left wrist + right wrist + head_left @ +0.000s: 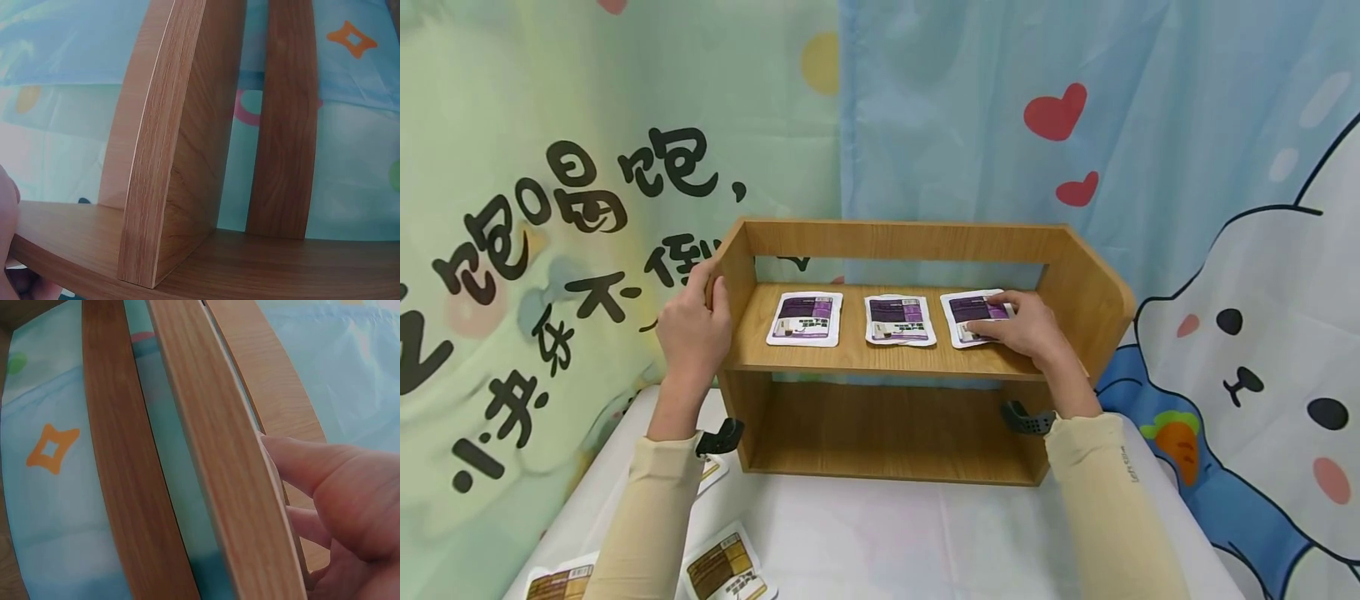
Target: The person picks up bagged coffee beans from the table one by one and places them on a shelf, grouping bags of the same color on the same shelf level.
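Observation:
A two-tier wooden shelf [891, 425] stands on the white-covered table. My left hand [695, 327] grips the shelf's left side panel; in the left wrist view only part of that hand [7, 231] shows at the left edge. On the upper board lie three flat white-and-purple packets in a row: a left packet [805, 319], a middle packet [900, 321] and a right packet [961, 310]. My right hand [1026, 327] holds the right packet between thumb and fingers, low over the board. In the right wrist view the thumb of the right hand [350, 506] reaches the board's edge.
White-and-brown packets lie on the table at the front left, one packet [726, 567] beside the left sleeve, another packet [561, 581] partly behind it. The shelf's right side panel [1086, 292] stands close to the right hand. Printed curtains [940, 125] hang behind.

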A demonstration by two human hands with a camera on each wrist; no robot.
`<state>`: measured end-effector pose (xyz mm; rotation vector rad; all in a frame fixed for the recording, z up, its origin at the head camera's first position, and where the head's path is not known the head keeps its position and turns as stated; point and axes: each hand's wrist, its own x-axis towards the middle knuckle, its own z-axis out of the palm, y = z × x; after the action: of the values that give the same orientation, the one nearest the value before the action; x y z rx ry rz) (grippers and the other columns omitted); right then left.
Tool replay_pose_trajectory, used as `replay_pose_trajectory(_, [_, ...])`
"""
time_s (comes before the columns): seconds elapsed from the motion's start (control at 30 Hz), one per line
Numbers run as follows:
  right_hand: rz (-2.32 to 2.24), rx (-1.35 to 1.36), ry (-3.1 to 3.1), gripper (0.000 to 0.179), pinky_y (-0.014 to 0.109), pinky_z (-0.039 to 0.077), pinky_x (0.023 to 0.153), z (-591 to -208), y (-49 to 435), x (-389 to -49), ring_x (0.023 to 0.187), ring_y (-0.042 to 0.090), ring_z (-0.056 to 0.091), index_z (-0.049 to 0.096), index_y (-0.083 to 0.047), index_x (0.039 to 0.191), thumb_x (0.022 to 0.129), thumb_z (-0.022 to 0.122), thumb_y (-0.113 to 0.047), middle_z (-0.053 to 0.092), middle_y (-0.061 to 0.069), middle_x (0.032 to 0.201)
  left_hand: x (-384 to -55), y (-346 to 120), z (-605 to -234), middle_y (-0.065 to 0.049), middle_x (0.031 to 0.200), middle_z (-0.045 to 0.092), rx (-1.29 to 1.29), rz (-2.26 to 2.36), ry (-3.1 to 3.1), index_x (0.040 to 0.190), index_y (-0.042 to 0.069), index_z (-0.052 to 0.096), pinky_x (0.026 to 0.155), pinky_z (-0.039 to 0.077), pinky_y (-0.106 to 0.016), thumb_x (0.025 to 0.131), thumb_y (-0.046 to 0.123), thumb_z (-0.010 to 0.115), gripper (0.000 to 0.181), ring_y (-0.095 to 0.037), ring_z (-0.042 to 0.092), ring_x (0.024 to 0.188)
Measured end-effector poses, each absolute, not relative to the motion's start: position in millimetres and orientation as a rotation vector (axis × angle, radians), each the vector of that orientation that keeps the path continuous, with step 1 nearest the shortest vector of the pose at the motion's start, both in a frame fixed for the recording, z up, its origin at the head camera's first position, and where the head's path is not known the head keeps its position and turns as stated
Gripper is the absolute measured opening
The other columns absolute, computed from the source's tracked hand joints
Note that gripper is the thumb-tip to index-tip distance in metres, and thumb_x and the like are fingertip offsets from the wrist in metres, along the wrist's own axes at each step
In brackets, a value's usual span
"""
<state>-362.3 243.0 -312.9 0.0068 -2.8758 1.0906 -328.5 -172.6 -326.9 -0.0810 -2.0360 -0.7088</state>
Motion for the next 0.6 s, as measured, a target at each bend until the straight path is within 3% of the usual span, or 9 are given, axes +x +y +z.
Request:
replay_pose_trajectory(0.43, [1.016,0.089,-2.882,0.073,0.056,0.028,0.105,-319.2,243.1,-358.3,0.126,0.042,0.036,0.047,0.003,0.139,0.087,0.069,-0.043,0.036,0.029,0.144,-328.8,-172.3,-330.8,-0.018,0.104,0.07,-0.073,-0.71,-2.022,0.128,0.009,0.06,0.048,0.042,-0.041,0.101,0.023,0.049,0.032,-0.032,0.063,0.064])
replay_pose_trajectory(0.6, [1.036,0.103,-2.845,0.071,0.056,0.03,0.104,-318.7,244.1,-357.8,0.126,0.042,0.037,0.048,0.004,0.138,0.088,0.069,-0.043,0.038,0.03,0.142,-331.5,-172.5,-328.5,-0.017,0.106,0.07,-0.085,-0.707,-2.012,0.128,0.009,0.06,0.049,0.044,-0.042,0.102,0.023,0.048,0.032,-0.034,0.066,0.07])
